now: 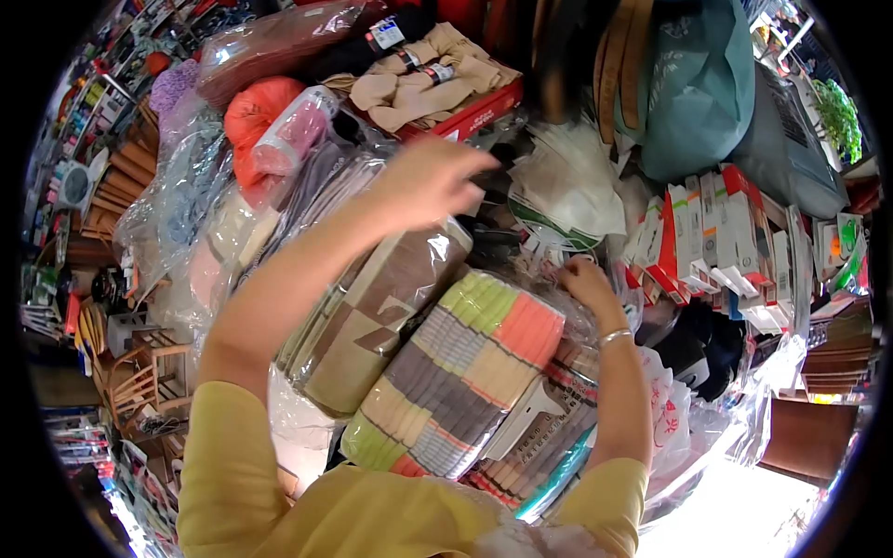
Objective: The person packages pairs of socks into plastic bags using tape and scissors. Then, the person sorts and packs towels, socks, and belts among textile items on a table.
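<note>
My left hand, blurred by motion, is above the pile with fingers apart and nothing seen in them. Just beyond it are folded beige socks with paper bands, in a red box. My right hand, with a bracelet at the wrist, has its fingers curled on crumpled clear plastic; the fingertips are partly hidden. Between my forearms lie a plastic-wrapped pack of striped, folded cloths and a brown wrapped pack. White crumpled plastic sits ahead of my right hand.
Several red and white boxes are stacked at right, below a teal bag. Orange bundled goods and clear bags crowd the left. Brown straps hang at the top. A wooden chair stands at far left.
</note>
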`<action>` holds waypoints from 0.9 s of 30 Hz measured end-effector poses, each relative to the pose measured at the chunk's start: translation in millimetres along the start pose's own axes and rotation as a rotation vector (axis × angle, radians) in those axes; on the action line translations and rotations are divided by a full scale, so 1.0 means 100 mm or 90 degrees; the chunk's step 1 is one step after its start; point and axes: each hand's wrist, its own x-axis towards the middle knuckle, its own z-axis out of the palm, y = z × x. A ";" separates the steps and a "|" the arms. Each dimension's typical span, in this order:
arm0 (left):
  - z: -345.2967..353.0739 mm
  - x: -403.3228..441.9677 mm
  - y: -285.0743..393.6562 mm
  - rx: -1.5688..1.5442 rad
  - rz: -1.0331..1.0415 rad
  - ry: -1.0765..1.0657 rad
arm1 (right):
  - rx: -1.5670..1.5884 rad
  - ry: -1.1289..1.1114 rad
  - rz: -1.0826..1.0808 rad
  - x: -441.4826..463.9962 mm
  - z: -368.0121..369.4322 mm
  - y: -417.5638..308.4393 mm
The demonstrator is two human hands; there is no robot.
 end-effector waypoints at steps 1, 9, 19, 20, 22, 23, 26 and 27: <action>0.26 0.10 0.17 -0.075 0.039 -0.050 | 0.012 -0.107 0.002 0.00 0.06 -0.02; 1.89 0.32 0.63 -0.291 -0.043 -0.548 | -0.034 -0.001 -0.317 -0.52 0.20 0.02; 1.63 0.23 0.64 -0.269 -0.009 -0.716 | 0.294 -0.110 0.075 0.26 0.14 0.39; 1.62 0.23 0.64 -0.286 -0.023 -0.714 | 0.294 -0.114 0.073 0.33 0.25 0.37; 1.59 0.23 0.67 -0.286 -0.035 -0.713 | 0.330 -0.066 0.025 0.42 0.42 0.28; 1.58 0.25 0.67 -0.284 -0.040 -0.709 | 0.330 -0.066 0.023 0.41 0.35 0.10; 1.66 0.23 0.63 -0.289 0.003 -0.710 | 0.208 -0.042 0.033 0.33 0.27 -0.14; 1.69 0.21 0.62 -0.289 0.002 -0.709 | 0.269 0.004 0.022 0.31 0.35 -0.12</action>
